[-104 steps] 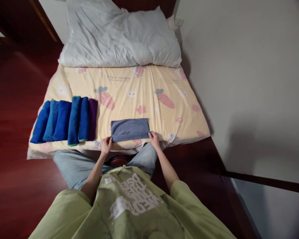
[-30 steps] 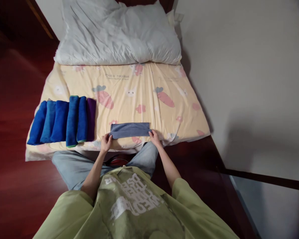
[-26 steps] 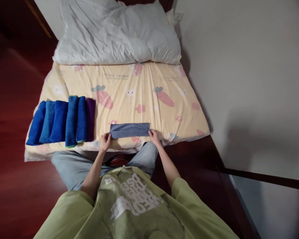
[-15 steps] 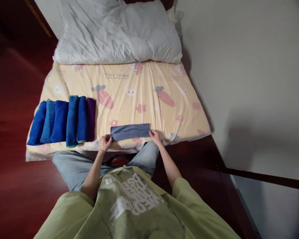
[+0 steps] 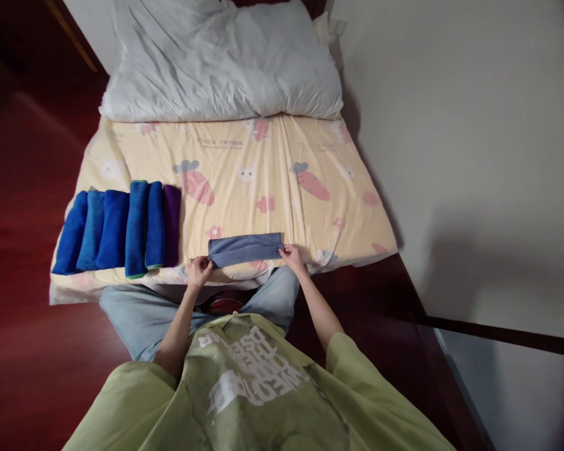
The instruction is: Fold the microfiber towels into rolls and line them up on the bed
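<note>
A grey-blue towel (image 5: 245,248) lies folded into a narrow strip near the front edge of the bed (image 5: 244,169). My left hand (image 5: 199,270) pinches its near left corner. My right hand (image 5: 292,256) grips its near right corner. Both hands are closed on the cloth. A row of several folded towels (image 5: 117,228), blue ones and a purple one at the right end, lies side by side on the bed's left part, well clear of my left hand.
A big white pillow (image 5: 220,62) covers the far end of the bed. The sheet is yellow with carrot prints. A pale wall (image 5: 460,125) runs along the right side. Dark red wooden floor (image 5: 23,188) lies to the left and under my knees.
Since the earliest frame the grey-blue towel has been folded over once more and is now about half as deep. My hands kept hold of its near corners and barely shifted.
</note>
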`<state>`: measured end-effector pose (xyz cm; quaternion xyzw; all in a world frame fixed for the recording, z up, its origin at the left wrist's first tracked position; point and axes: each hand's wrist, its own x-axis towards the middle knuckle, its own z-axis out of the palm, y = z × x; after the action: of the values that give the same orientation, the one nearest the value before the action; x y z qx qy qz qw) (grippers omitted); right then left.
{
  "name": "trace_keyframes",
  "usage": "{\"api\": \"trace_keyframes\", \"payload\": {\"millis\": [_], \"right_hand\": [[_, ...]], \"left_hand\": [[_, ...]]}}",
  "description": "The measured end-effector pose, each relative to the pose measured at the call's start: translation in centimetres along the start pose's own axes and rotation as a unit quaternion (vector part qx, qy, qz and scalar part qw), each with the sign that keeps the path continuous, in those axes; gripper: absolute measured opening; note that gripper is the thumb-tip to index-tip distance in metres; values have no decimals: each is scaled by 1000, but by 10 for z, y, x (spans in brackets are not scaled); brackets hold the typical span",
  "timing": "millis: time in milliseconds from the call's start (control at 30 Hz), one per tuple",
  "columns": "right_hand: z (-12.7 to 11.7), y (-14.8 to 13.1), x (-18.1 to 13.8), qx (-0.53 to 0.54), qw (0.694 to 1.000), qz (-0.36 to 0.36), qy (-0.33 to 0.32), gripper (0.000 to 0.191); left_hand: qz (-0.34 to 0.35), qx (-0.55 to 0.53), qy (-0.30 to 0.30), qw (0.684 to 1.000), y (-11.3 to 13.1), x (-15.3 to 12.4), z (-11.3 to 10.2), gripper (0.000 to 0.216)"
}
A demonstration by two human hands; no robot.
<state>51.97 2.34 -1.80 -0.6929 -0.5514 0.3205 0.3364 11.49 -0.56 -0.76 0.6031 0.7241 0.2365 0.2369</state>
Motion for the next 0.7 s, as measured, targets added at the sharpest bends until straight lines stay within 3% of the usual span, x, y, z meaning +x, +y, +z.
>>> {"api": "trace_keyframes", "payload": {"millis": [100,167,300,367,500,700], "right_hand": [[-3,-8,-7,-54,997,-38,35,24],[-7,-14,-13,-101,988,-105,49,24],[-19,-20,-24,-191,953,-235,-27,35],[-25,-20,-26,-217,940,-256,-63,44],[-32,-20,-23,-233,931,-263,-99,58],[-29,-21,-20,-239,933,-251,-100,60]], "left_hand": [[4,18,48,999,9,-5,-1,29],[56,29,71,995,13,-11,-3,27],[222,30,13,974,14,-20,-8,33],[254,38,-2,967,11,-23,-10,39],[254,65,-26,965,6,-22,-11,53],[205,48,-19,977,9,-15,-9,49]]}}
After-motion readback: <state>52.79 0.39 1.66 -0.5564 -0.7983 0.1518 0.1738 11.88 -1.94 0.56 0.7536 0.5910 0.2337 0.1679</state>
